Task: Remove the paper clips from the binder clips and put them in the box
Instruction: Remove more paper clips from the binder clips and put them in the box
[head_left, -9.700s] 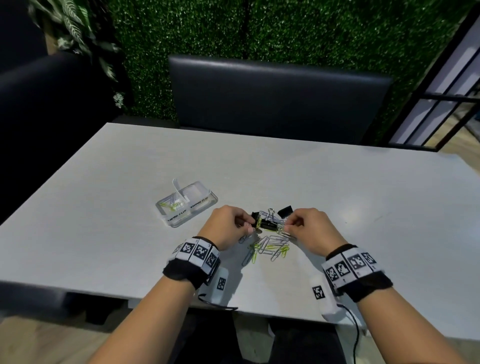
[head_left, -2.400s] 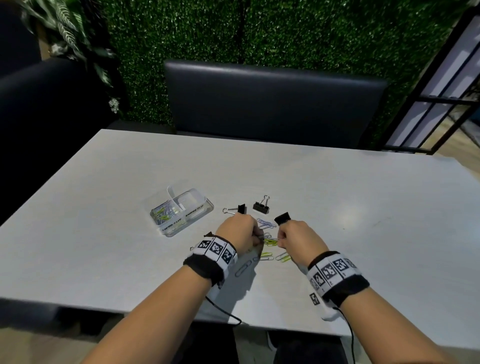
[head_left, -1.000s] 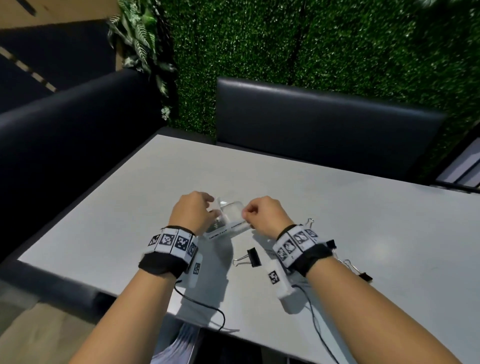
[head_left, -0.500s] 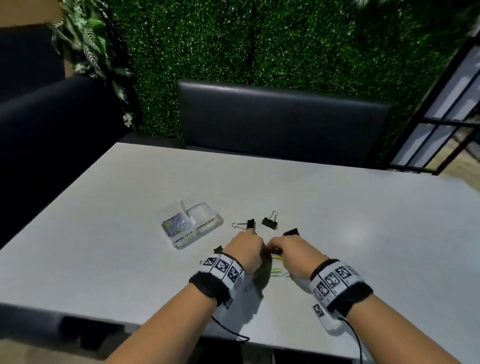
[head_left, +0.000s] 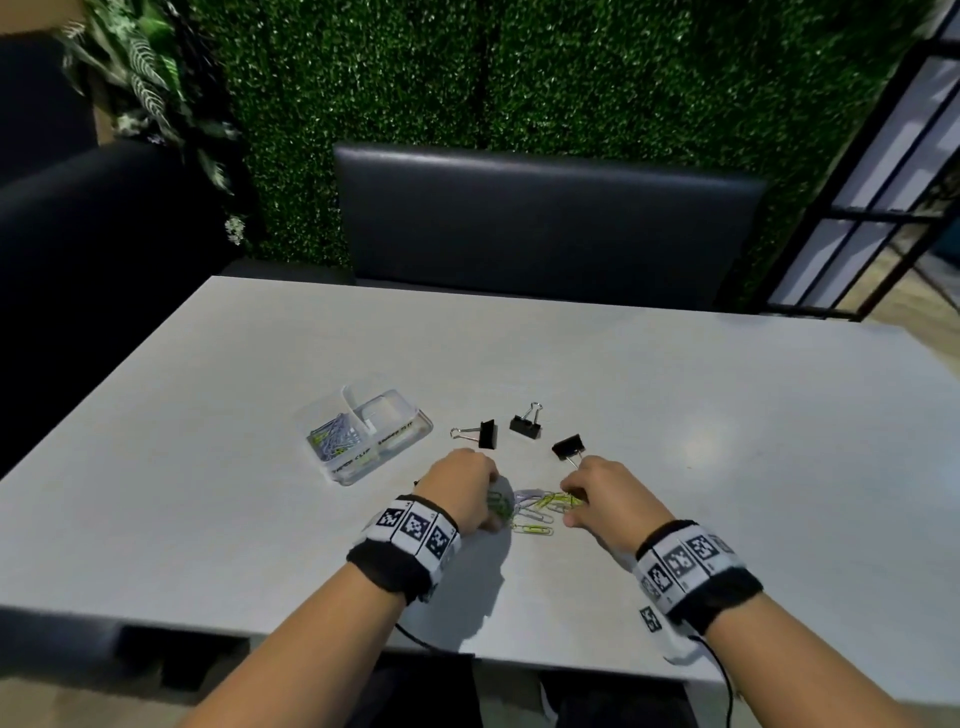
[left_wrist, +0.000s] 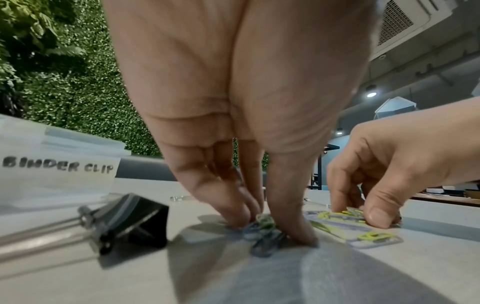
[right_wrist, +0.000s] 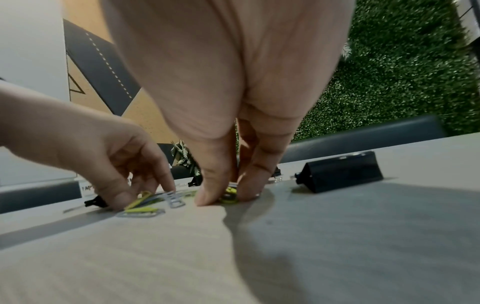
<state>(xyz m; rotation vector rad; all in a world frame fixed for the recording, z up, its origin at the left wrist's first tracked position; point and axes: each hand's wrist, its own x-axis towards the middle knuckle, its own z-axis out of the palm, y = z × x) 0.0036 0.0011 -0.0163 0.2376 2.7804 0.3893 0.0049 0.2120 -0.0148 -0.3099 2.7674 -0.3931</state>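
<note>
Loose yellow and silver paper clips (head_left: 535, 512) lie in a small pile near the table's front. My left hand (head_left: 488, 512) is on the pile's left side, thumb and fingers pinching a few paper clips (left_wrist: 265, 224) against the table. My right hand (head_left: 571, 506) is on the right side, pinching yellow paper clips (right_wrist: 228, 193). A clear two-part box (head_left: 363, 436) stands to the left, with paper clips in its left compartment. Three black binder clips (head_left: 485, 434) (head_left: 525, 425) (head_left: 568, 448) lie just beyond my hands.
Another black binder clip (left_wrist: 135, 222) lies close to my left hand, between it and the box (left_wrist: 57, 170), which is labelled BINDER CLIP. The pale table (head_left: 727, 415) stretches wide to the right. A dark bench (head_left: 545, 223) and a green hedge wall stand behind.
One second ago both hands were at the box. They have come back to the pile of paper clips and now pinch clips on either side of it.
</note>
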